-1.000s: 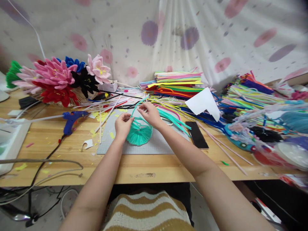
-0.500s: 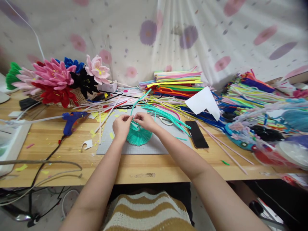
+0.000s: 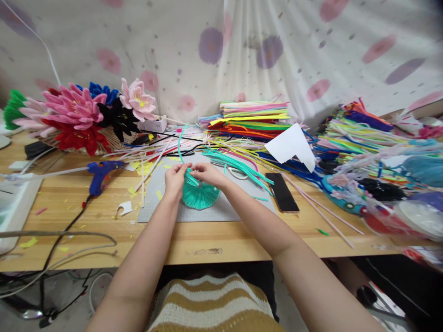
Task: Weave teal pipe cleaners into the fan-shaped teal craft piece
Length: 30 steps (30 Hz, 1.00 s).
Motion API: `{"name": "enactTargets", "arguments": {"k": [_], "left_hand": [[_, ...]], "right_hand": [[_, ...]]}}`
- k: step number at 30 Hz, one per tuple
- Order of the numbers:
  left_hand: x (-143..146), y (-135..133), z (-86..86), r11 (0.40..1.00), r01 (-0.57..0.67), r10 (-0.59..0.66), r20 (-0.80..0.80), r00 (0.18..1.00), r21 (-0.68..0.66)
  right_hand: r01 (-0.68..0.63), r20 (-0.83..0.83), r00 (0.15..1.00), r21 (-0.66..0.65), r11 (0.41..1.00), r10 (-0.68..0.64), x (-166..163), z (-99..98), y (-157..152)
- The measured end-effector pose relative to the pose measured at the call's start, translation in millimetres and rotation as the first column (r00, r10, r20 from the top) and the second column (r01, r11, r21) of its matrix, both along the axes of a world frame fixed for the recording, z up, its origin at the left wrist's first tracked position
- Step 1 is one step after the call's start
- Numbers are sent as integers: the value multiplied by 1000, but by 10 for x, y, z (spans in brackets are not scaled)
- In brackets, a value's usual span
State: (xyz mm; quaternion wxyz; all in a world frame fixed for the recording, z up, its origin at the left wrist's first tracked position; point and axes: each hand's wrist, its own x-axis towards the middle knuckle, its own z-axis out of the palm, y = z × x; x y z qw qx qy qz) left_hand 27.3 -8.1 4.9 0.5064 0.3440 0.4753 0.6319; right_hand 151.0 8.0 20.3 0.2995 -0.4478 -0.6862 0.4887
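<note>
The left hand [image 3: 175, 181] pinches green sticks [image 3: 191, 179] — I can't tell if the right hand [image 3: 208, 174] does too. A green fan [image 3: 200, 198] sits close by.

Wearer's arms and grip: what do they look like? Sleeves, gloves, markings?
Left arm and right arm show no sleeves or wristwear. Left grip and right grip: bare hands, no gloves; rings too small to tell. Garment: knit, mustard and off-white stripes.

Forward, downward head view over tabletop [image 3: 214, 236]
</note>
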Motion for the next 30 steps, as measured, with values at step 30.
{"name": "enactTargets", "arguments": {"k": [30], "left_hand": [[-27, -43, -43, 996, 60, -68, -124, 990, -67]], "right_hand": [[73, 10, 997, 106, 992, -75, 119, -93, 4]]}}
